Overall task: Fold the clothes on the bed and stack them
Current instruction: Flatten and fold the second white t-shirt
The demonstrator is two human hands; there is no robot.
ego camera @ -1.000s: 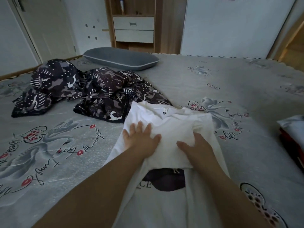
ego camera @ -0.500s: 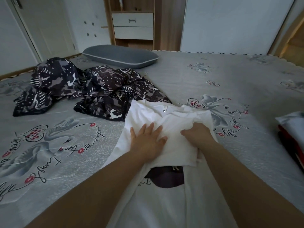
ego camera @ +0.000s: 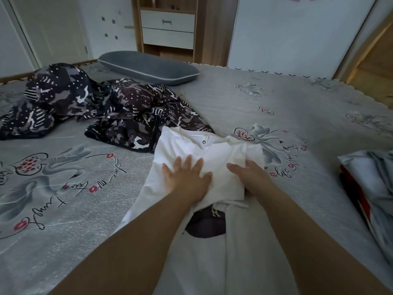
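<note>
White T-shirt (ego camera: 212,241) spread lengthwise on the grey bed sheet (ego camera: 287,116), top part doubled back over the dark chest print. Pinned flat under the left hand (ego camera: 187,179), fingers straight and splayed, likely to hold the fold. Right hand (ego camera: 248,175) beside it, fingers curled around the folded edge. Camouflage garment (ego camera: 119,116) crumpled beyond, unfolded; folded stack (ego camera: 370,188) at far right.

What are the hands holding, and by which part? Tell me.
The left hand lies flat on the white shirt; the right hand grips the shirt's folded-in sleeve edge.
</note>
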